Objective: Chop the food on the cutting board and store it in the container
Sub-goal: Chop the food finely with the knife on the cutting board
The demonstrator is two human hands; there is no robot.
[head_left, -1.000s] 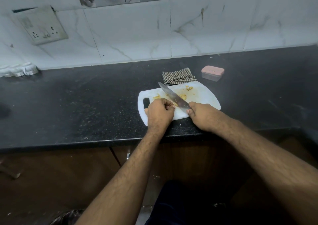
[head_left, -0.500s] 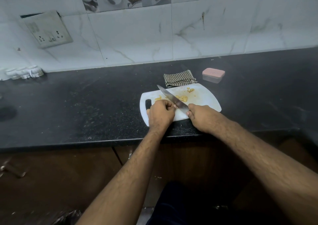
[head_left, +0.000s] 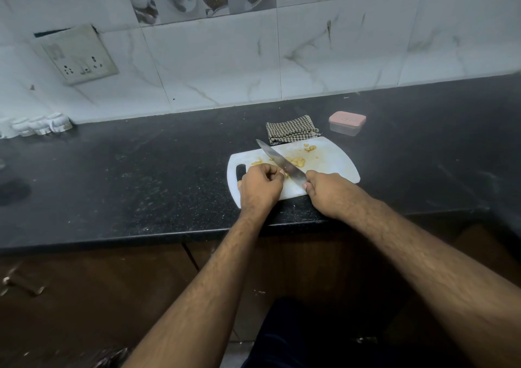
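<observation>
Gripping a long steel knife [head_left: 280, 160], the right hand [head_left: 328, 194] slants its blade over yellow food bits [head_left: 296, 161] on the white plastic cutting board [head_left: 332, 164]. Left hand [head_left: 260, 188] curls, fingers pinning a piece beside the blade; no writing is readable on the pink-lidded clear container [head_left: 347, 122]

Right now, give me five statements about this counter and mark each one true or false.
1. The right hand grips the knife. True.
2. The container stands open with chopped food inside. False: its pink lid is on, and it sits on the counter beyond the cutting board.
3. The checked cloth lies at the far edge of the cutting board. True.
4. The left hand rests flat on the bare counter, away from the board. False: its fingers are curled and it is on the board, beside the blade.
5. Yellowish food pieces lie on the board. True.
</observation>
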